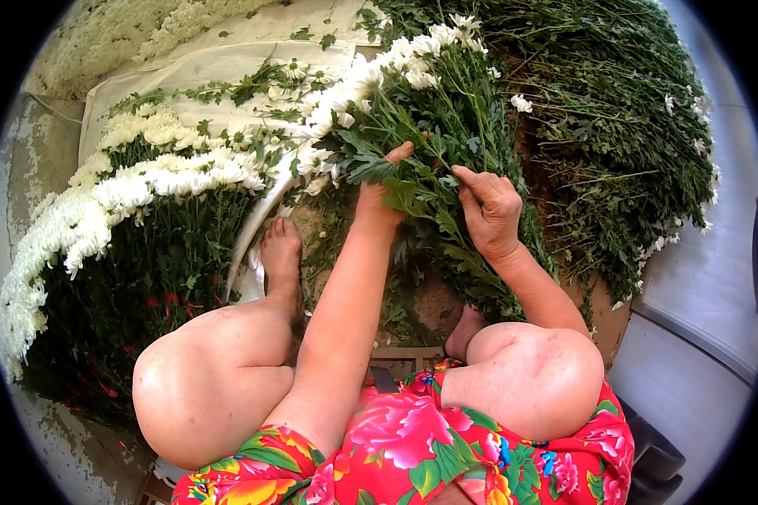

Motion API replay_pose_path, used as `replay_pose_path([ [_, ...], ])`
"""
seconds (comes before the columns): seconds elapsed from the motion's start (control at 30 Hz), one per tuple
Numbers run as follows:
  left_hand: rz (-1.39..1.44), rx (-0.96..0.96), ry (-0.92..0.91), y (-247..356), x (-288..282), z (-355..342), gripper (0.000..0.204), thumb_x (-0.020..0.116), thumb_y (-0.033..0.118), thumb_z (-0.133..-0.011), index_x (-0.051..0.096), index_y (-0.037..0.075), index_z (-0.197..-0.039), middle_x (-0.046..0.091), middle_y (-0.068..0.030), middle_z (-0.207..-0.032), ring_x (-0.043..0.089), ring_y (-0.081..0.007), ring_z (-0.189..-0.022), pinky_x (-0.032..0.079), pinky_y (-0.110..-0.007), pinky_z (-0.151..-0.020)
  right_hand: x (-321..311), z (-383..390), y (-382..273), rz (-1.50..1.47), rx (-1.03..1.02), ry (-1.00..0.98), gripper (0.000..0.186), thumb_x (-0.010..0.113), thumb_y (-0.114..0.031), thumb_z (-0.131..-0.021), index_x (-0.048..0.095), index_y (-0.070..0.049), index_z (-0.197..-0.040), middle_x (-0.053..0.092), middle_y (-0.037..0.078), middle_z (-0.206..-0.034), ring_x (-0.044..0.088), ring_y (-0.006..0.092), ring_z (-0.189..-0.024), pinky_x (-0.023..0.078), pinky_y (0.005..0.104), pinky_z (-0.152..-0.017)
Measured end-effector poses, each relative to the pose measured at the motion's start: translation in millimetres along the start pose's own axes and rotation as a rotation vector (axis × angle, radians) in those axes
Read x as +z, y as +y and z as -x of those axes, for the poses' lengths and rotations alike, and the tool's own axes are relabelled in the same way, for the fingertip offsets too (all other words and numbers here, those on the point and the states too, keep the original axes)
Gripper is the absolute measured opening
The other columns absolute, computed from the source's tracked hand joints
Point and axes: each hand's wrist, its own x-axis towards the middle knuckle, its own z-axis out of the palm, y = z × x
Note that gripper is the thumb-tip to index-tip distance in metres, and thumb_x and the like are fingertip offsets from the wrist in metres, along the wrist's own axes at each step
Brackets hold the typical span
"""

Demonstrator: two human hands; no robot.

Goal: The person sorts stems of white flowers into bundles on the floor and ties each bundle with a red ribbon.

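Observation:
Between my knees lies a bunch of white chrysanthemums [419,63], with long leafy green stems. My left hand [382,189] is closed round some of these stems; its thumb shows above the leaves, while the other fingers are hidden behind them. To the right of it, my right hand [493,209] has its fingers bent and its thumb and forefinger pressed close at the stems. What sits between those fingertips is too small to make out. Broad green leaves [406,195] hang between the two hands.
Bundled white chrysanthemums [126,192] stand at the left, with red ties on their stems. A big heap of cut stems [606,126] fills the right side. Loose sprigs lie on a pale cloth [219,69] at the back. More cream flowers [101,42] are far left.

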Motion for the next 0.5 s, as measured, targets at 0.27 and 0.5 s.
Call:
replay_pose_path([
  [0.27, 0.04, -0.043, 0.021, -4, 7, 0, 0.025, 0.069, 0.023, -0.097, 0.071, 0.003, -0.11, 0.074, -0.0131, -0.099, 0.073, -0.0261, -0.089, 0.061, -0.041, -0.081, -5, -4, -1, 0.083, -0.072, -0.137, 0.033, 0.072, -0.001, -0.084, 0.075, -0.008, -0.116, 0.07, 0.008, -0.082, 0.066, 0.027, -0.077, 0.048, 0.0388, -0.073],
  [0.5, 0.039, -0.058, -0.01, -1, 13, 2, 0.022, 0.071, 0.027, -0.097, 0.067, 0.006, -0.097, 0.072, -0.011, -0.084, 0.072, -0.0263, -0.082, 0.06, -0.041, -0.072, -36, 19, 20, 0.054, 0.077, -0.449, 0.107, 0.085, -0.062, -0.069, 0.046, -0.004, -0.151, 0.068, 0.012, -0.114, 0.058, 0.0312, -0.119, 0.023, 0.0533, -0.12],
])
